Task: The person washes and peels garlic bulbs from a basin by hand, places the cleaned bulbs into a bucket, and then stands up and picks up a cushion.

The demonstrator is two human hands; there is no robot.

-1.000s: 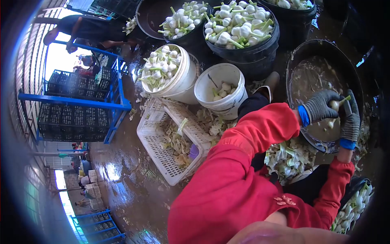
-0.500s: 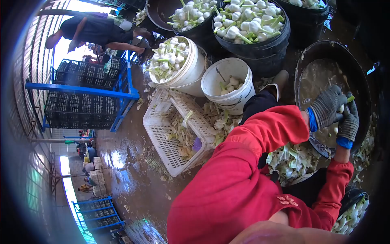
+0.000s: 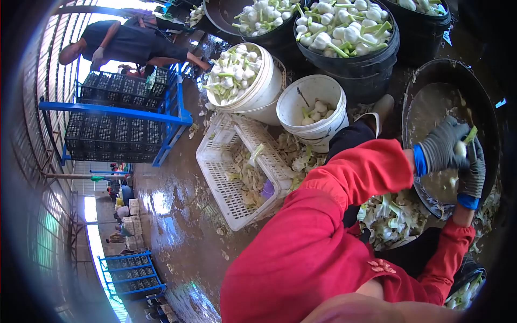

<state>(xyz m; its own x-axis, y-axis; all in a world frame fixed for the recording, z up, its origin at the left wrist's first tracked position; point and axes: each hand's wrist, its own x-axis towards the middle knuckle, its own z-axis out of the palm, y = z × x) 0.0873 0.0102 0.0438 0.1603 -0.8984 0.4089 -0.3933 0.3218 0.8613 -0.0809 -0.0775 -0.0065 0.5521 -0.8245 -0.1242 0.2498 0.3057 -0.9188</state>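
A garlic bulb [image 3: 461, 149] with a short green stem sits pinched between my two hands, above a wide dark basin [image 3: 407, 116] of murky water. My left hand [image 3: 444, 143], in a grey-striped glove with a blue cuff, is closed with its fingers against the bulb. Gloved the same way, my right hand [image 3: 472, 180] is closed round the bulb's other side. Some fingertips are hidden behind the bulb and each other. A pale stalk and a few bits float in the brown water.
Peelings [image 3: 393, 215] lie beside the basin. A white bucket [image 3: 285, 116] holds a few bulbs; another white bucket [image 3: 264, 89] and a black tub [image 3: 350, 72] are heaped with garlic. A white crate [image 3: 231, 210] contains scraps. A person [image 3: 124, 42] stands by blue-framed racks [image 3: 107, 110].
My hands have shifted slightly down, and the bulb now shows more clearly between them. The view has moved a little. The standing person's arm has lowered towards the crates.
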